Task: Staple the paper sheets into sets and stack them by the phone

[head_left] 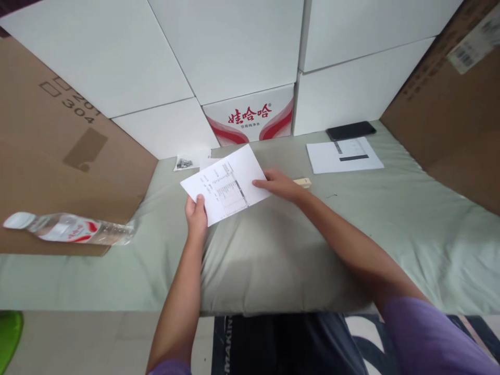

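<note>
A white printed sheet of paper [230, 185], with text and a table on it, is held tilted above the green cloth. My left hand [196, 214] grips its lower left edge, the thumb on top. At the right edge, my right hand [279, 185] pinches the same paper with its thumb on the printed side. Just beyond the right hand lies a small cream-coloured object [302, 182], partly hidden by the wrist. Behind the paper, a clear plastic bag [187, 160] with small dark pieces rests on the cloth. Whether the paper is one sheet or a thin stack I cannot tell.
More printed papers [344, 161] lie at the right beside a black phone [350, 130]. A water bottle [78, 229] is at the left, near a brown cardboard box [70, 140]. White boxes [242, 47] stand along the back; another cardboard box [453, 120] is at the right.
</note>
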Demonstrator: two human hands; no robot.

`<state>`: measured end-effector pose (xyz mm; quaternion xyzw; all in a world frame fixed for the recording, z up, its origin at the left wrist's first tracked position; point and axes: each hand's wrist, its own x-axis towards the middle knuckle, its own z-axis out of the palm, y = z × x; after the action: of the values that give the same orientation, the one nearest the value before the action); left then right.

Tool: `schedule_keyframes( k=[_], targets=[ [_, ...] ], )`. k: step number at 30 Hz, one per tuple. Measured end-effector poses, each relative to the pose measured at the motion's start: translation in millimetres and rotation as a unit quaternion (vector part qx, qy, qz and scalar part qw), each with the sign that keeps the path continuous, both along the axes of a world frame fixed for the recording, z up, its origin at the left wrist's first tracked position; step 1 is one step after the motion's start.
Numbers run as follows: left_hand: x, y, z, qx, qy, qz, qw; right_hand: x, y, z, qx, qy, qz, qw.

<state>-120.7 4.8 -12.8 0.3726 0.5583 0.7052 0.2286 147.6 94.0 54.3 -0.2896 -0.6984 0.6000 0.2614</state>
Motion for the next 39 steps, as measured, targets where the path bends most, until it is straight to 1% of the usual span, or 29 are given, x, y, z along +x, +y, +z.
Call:
schedule_keyframes(
  k=[2,3,4,5,7,9,11,12,15,17,19,21,23,25,27,32,39],
  targets=[
    [5,0,-0.7,0.028,0.003,0.009,1.0,-7,-9,2.0,-0.053,0.006,0.016,0.998],
    [7,-1,-0.7,0.032,0.008,0.006,0.999,-9,-11,3.0,-0.062,0.004,0.008,0.998],
    [8,-2,-0.4,0.026,0.012,-0.005,1.0,-9,-9,4.0,-0.06,0.002,-0.014,0.998],
    [8,-4,0.0,0.011,0.016,-0.029,0.999,-5,-3,5.4,-0.049,0.002,-0.052,0.997],
    [9,-6,0.8,-0.029,0.024,-0.099,0.994,12,16,9.6,-0.022,0.015,-0.153,0.988],
    [11,-8,1.3,-0.059,0.035,-0.162,0.984,47,43,15.2,-0.007,0.038,-0.273,0.961],
    [14,-8,1.1,-0.073,0.05,-0.187,0.978,96,67,19.6,-0.002,0.05,-0.401,0.915],
    [15,-7,0.8,-0.08,0.057,-0.191,0.977,123,75,20.4,-0.009,0.051,-0.452,0.891],
    [19,-5,-0.5,-0.102,0.079,-0.196,0.972,197,86,15.6,-0.029,0.056,-0.542,0.838],
    [21,-4,-1.1,-0.113,0.088,-0.196,0.97,227,84,8.4,-0.054,0.04,-0.578,0.813],
    [21,-4,-1.5,-0.123,0.09,-0.195,0.969,240,83,1.3,-0.077,0.004,-0.606,0.792],
    [20,-4,-2.0,-0.13,0.087,-0.195,0.968,241,85,-4.5,-0.071,-0.06,-0.628,0.772],
    [19,-4,-2.9,-0.136,0.081,-0.195,0.968,239,89,-9.5,-0.037,-0.151,-0.635,0.756],
    [18,-4,-4.0,-0.139,0.074,-0.195,0.968,240,95,-14.6,0.006,-0.24,-0.621,0.746],
    [17,-4,-4.8,-0.143,0.071,-0.196,0.968,245,100,-20.2,0.038,-0.301,-0.601,0.739],
    [18,-3,-4.6,-0.147,0.074,-0.196,0.967,255,105,-31.5,0.055,-0.37,-0.592,0.714],
    [16,-3,-6.7,-0.15,0.078,-0.197,0.966,250,101,-35.1,0.038,-0.419,-0.565,0.71]
  ],
)
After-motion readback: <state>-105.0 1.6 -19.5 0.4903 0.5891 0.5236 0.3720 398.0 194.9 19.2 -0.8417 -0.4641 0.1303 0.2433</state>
